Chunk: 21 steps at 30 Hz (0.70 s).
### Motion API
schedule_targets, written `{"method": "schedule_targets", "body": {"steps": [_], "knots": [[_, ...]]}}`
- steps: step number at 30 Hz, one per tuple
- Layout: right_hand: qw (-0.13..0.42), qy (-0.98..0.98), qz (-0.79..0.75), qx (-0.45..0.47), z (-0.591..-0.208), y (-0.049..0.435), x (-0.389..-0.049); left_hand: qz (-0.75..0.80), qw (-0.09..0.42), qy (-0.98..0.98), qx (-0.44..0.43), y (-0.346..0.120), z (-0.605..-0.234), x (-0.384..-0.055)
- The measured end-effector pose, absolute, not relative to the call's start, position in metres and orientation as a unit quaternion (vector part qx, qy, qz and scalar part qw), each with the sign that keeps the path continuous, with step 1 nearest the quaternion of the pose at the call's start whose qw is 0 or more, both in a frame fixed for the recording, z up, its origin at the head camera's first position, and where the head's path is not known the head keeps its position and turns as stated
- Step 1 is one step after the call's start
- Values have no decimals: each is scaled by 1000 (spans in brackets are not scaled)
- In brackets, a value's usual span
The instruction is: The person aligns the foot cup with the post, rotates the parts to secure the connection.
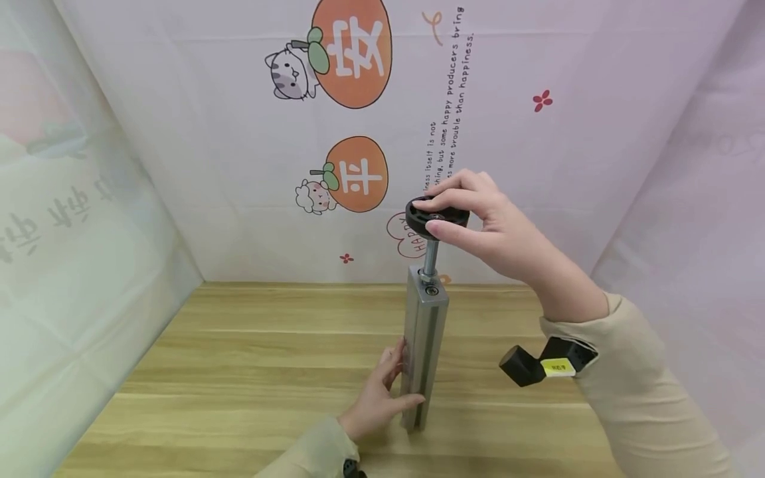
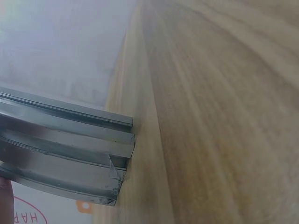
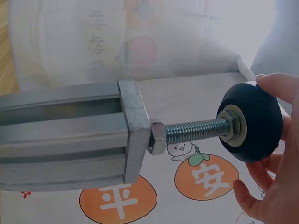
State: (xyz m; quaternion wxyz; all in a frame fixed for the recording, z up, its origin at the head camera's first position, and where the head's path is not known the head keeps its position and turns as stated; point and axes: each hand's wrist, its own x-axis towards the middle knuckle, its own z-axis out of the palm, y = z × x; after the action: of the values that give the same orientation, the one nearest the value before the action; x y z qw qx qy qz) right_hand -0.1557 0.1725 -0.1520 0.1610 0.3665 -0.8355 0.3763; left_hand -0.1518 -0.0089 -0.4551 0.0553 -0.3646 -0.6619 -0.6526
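Note:
An aluminium profile bar (image 1: 423,352) with slotted sides stands upright on the wooden table. From the plate on its top rises a threaded bolt (image 3: 196,131) with a hex nut (image 3: 158,137) right at the plate. A round black leveling foot (image 3: 254,122) sits at the bolt's upper end. My right hand (image 1: 484,216) grips this foot by its rim, fingers and thumb spread around it. Low on the bar, my left hand (image 1: 379,392) holds it between thumb and fingers. The left wrist view shows the bar's lower end (image 2: 88,158) at the wood, with a torn bit of film on it.
The wooden table (image 1: 269,358) meets a white printed cloth (image 1: 239,166) hung behind it, with more cloth at both sides. A black wrist camera (image 1: 522,365) juts from the right sleeve near the bar.

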Motion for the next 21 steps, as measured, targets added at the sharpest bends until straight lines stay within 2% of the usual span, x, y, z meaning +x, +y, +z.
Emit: {"method": "schedule_targets", "body": {"steps": [6,12,21], "knots": [[240,-837,380,313,-155,161,-152,-654,45,-662,-363,-9,-454,-151],[302,-831,354,306,-155,153,-153,-656,44,-662,-360,-10,-452,-150],[299,-817,346,351,-155,160,-153,-655,31,-670,-348,-11,-451,-150]]}}
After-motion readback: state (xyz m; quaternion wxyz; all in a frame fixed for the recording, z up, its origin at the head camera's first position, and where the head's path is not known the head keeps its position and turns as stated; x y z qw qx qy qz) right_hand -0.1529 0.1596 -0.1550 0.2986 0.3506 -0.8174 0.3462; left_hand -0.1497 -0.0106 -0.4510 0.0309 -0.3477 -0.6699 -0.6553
